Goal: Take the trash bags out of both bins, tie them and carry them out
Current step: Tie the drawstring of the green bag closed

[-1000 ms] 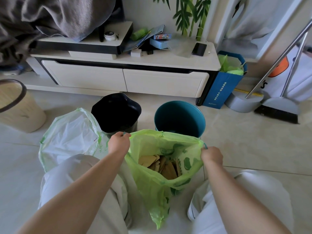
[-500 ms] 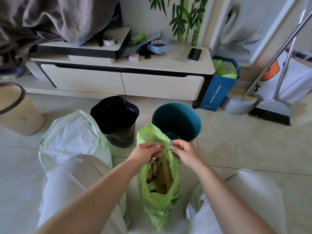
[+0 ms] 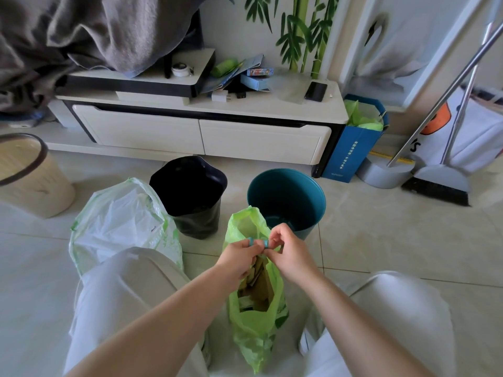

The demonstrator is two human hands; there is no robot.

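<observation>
— Green bag?
— Directly before the teal bin; left hand and right hand pinch its gathered mouth together.
— White bag?
— Left of that bin, beside the black bin.

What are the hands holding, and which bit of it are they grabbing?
The left hand and the right hand both pinch the light green plastic trash bag at the top edge of its mouth, with the two sides bunched together between them.
</observation>
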